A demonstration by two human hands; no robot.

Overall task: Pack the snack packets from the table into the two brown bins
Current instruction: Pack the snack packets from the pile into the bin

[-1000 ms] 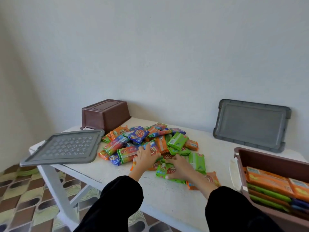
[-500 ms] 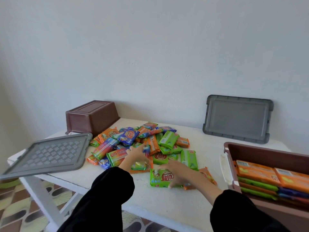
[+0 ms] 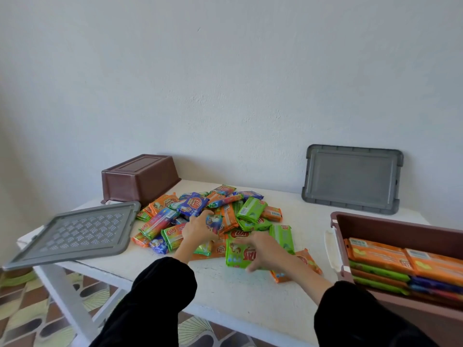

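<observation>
A heap of snack packets (image 3: 225, 209) in orange, green and blue lies mid-table. My left hand (image 3: 198, 230) is at the front of the heap, its fingers curled round a blue-ended packet (image 3: 213, 221). My right hand (image 3: 266, 251) grips the right edge of a green packet (image 3: 236, 254) lying flat near the front of the heap. An open brown bin (image 3: 390, 227) at the right holds stacked orange, green and blue packets. A second brown bin (image 3: 139, 180) stands upside down at the back left.
A grey lid (image 3: 75, 232) lies at the left, overhanging the edge of the white table (image 3: 225, 286). Another grey lid (image 3: 350, 177) leans on the wall at the back right. Patterned floor tiles show below the table.
My right hand has drawn the green packet out of the heap toward the table's front. My left hand has shifted slightly into the heap and closed on a blue-ended packet.
</observation>
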